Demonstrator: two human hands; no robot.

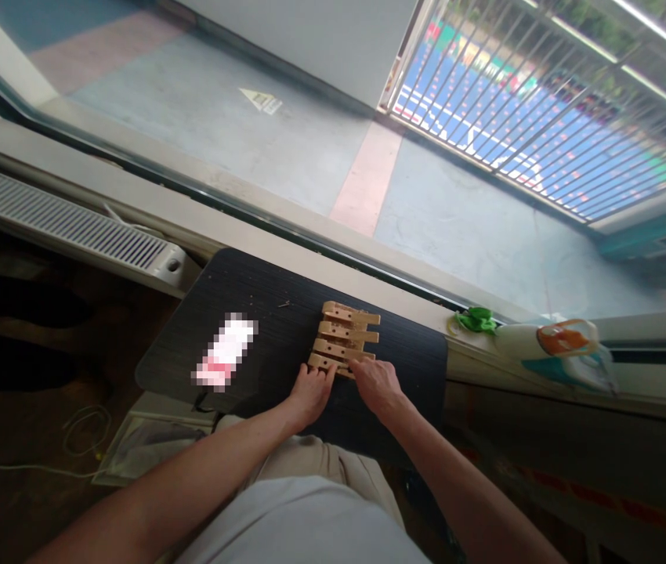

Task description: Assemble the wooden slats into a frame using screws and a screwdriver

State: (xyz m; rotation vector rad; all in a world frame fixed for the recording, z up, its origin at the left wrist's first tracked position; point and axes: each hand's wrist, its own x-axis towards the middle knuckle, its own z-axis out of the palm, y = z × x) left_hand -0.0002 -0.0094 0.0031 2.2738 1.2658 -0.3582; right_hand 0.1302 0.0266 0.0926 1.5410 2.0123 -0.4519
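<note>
A light wooden piece (348, 333) lies on the dark tabletop (186, 305). It looks like a row of several parallel bars with small dark dots, and their right ends stick out like tongues; its exact kind is unclear. My left hand (313, 392) is at the left end of the nearest bar, its fingers closed and pressed on it. On the same bar's right side, my right hand (377, 384) grips with curled fingers. The near edge is partly hidden under my fingers. Small shavings or crumbs sit between the bars.
A blurred-out phone-like rectangle (224, 352) lies on the table's left. Small scraps (284, 303) are scattered near the back. A window sill runs behind, holding a green crumpled item (477, 319) and a white-and-orange bag (568, 341). A white radiator (74, 227) stands left.
</note>
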